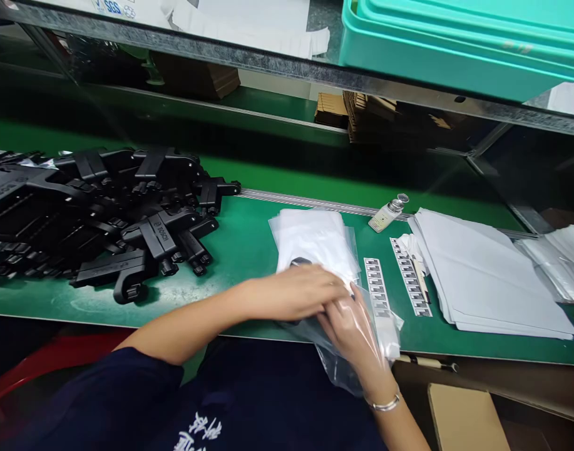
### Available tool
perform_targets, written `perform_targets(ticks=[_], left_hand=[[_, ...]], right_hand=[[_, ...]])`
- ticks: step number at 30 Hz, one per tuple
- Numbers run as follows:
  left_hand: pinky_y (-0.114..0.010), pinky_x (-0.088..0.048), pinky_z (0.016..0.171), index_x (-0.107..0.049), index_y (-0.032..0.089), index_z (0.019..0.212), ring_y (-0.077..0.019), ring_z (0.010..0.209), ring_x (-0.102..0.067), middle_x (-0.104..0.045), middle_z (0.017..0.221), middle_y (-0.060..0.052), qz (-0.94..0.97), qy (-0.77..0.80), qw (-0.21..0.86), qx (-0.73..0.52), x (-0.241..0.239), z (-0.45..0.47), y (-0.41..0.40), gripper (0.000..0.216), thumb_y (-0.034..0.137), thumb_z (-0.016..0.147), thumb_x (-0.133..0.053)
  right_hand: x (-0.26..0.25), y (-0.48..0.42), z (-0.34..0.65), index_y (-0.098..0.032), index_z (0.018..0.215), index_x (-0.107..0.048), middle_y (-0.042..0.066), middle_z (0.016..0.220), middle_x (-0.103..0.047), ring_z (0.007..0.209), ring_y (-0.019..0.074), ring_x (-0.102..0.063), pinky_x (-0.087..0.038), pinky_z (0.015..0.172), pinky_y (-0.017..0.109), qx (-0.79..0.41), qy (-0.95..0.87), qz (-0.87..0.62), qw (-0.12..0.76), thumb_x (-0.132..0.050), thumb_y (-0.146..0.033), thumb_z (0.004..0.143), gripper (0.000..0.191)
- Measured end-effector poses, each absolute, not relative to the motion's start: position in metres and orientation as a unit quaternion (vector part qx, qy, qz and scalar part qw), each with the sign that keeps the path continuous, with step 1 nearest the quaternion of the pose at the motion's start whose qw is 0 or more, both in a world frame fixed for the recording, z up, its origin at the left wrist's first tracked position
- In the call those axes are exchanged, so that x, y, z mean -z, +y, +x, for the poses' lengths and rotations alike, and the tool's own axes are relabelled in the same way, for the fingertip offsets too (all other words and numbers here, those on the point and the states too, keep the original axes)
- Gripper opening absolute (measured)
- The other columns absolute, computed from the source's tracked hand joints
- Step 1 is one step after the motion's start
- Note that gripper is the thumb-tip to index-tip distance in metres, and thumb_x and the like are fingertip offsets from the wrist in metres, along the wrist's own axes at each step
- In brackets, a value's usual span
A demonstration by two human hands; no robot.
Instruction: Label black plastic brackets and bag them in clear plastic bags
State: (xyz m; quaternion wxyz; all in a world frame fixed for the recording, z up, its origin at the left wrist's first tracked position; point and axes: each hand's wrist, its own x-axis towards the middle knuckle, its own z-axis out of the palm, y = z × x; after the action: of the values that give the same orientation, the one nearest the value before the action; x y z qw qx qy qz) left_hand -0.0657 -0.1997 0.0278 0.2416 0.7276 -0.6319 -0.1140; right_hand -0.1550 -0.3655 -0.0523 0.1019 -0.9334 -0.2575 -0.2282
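My left hand (298, 289) lies flat on a stack of clear plastic bags (315, 241) at the front of the green bench, pressing on the nearest bag. A small dark part (300, 262) shows just beyond its knuckles. My right hand (355, 332) is partly inside or under the clear plastic bag (385, 332) that hangs over the bench edge, fingers touching the left hand. A bracelet sits on the right wrist.
A heap of black plastic parts (103, 213) fills the left of the bench. Two label strips (377, 287) lie right of the bags, then a stack of white sheets (484, 275), a small bottle (387, 214), and more bags (556, 260). A teal bin (456, 44) sits on the shelf above.
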Motion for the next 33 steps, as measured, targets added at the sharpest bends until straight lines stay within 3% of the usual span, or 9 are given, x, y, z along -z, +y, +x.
perform_targets(ticks=[5,9,12,15,18,21,25,29,33], left_hand=[[-0.033,-0.050,0.078,-0.059,0.016,0.105,-0.0235,0.083,-0.065,-0.068,0.090,-0.006,0.780,-0.537,0.181,0.265,-0.029,-0.035,-0.174,0.033,0.028,0.075,-0.065],[-0.030,-0.050,0.080,-0.055,0.019,0.113,-0.0225,0.095,-0.063,-0.066,0.106,-0.005,0.791,-0.363,0.423,0.252,0.013,-0.040,-0.157,0.047,0.036,0.072,-0.070],[-0.034,-0.049,0.089,-0.050,0.017,0.120,-0.0229,0.104,-0.062,-0.064,0.115,-0.009,0.778,-0.223,0.559,0.183,0.043,-0.051,-0.155,0.049,0.030,0.076,-0.066],[-0.036,-0.051,0.086,-0.041,0.020,0.133,-0.0224,0.097,-0.065,-0.067,0.109,-0.007,0.808,-0.189,0.531,0.170,0.054,-0.065,-0.166,0.067,0.028,0.073,-0.069],[-0.039,-0.053,0.082,-0.020,0.022,0.148,-0.0244,0.092,-0.067,-0.068,0.104,-0.005,0.849,-0.270,0.426,0.157,0.053,-0.076,-0.178,0.093,0.033,0.071,-0.073],[-0.039,-0.053,0.083,-0.033,0.023,0.143,-0.0263,0.097,-0.067,-0.068,0.106,-0.008,0.842,-0.398,0.349,0.108,0.052,-0.082,-0.182,0.079,0.038,0.075,-0.071],[-0.034,-0.054,0.086,-0.055,0.021,0.122,-0.0246,0.101,-0.066,-0.068,0.111,-0.010,0.823,-0.458,0.331,0.064,0.045,-0.080,-0.179,0.045,0.039,0.082,-0.065],[-0.031,-0.055,0.082,-0.057,0.022,0.113,-0.0228,0.093,-0.069,-0.071,0.106,-0.005,0.821,-0.463,0.320,0.093,0.033,-0.074,-0.179,0.037,0.041,0.081,-0.062],[-0.026,-0.057,0.069,-0.046,0.027,0.126,-0.0214,0.084,-0.072,-0.072,0.105,-0.002,0.775,-0.532,0.308,0.146,0.030,-0.078,-0.205,0.055,0.044,0.078,-0.065]], right_hand=[[0.026,-0.355,-0.159,-0.021,0.128,-0.055,0.007,0.119,-0.066,0.117,0.0220,-0.057,-0.018,0.116,0.057,0.220,-0.328,-0.914,0.098,-0.050,-0.012,0.092,0.037],[0.030,-0.391,-0.155,-0.026,0.139,-0.044,0.013,0.133,-0.055,0.125,0.0274,-0.052,-0.041,0.104,0.054,0.337,-0.028,-0.871,0.356,-0.051,-0.036,0.094,0.047],[0.040,-0.407,-0.151,-0.023,0.145,-0.035,0.017,0.140,-0.049,0.125,0.0303,-0.052,-0.049,0.095,0.051,0.176,0.025,-0.811,0.558,-0.048,-0.053,0.090,0.064],[0.039,-0.389,-0.141,-0.023,0.149,-0.027,0.016,0.138,-0.051,0.123,0.0308,-0.053,-0.047,0.098,0.048,0.036,-0.009,-0.810,0.586,-0.071,-0.056,0.071,0.095],[0.030,-0.363,-0.117,-0.019,0.124,-0.055,0.008,0.104,-0.066,0.094,0.0237,-0.063,-0.051,0.084,0.039,0.065,0.058,-0.824,0.559,-0.066,-0.048,0.075,0.058],[0.030,-0.357,-0.092,-0.017,0.072,-0.060,0.000,0.066,-0.057,0.063,0.0149,-0.055,-0.048,0.064,0.029,-0.042,0.030,-0.803,0.594,-0.056,-0.043,0.081,0.027],[0.037,-0.375,-0.091,-0.017,0.083,-0.058,0.001,0.074,-0.059,0.061,0.0130,-0.054,-0.045,0.056,0.025,-0.073,0.067,-0.732,0.674,-0.052,-0.045,0.081,0.029],[0.023,-0.392,-0.139,-0.022,0.125,-0.050,0.009,0.118,-0.060,0.092,0.0170,-0.062,-0.052,0.073,0.028,0.096,0.011,-0.797,0.596,-0.041,-0.059,0.090,0.052],[0.004,-0.400,-0.190,-0.020,0.110,-0.058,0.006,0.099,-0.068,0.089,0.0187,-0.064,-0.051,0.072,0.026,0.061,-0.131,-0.929,0.340,-0.059,-0.055,0.085,0.043]])
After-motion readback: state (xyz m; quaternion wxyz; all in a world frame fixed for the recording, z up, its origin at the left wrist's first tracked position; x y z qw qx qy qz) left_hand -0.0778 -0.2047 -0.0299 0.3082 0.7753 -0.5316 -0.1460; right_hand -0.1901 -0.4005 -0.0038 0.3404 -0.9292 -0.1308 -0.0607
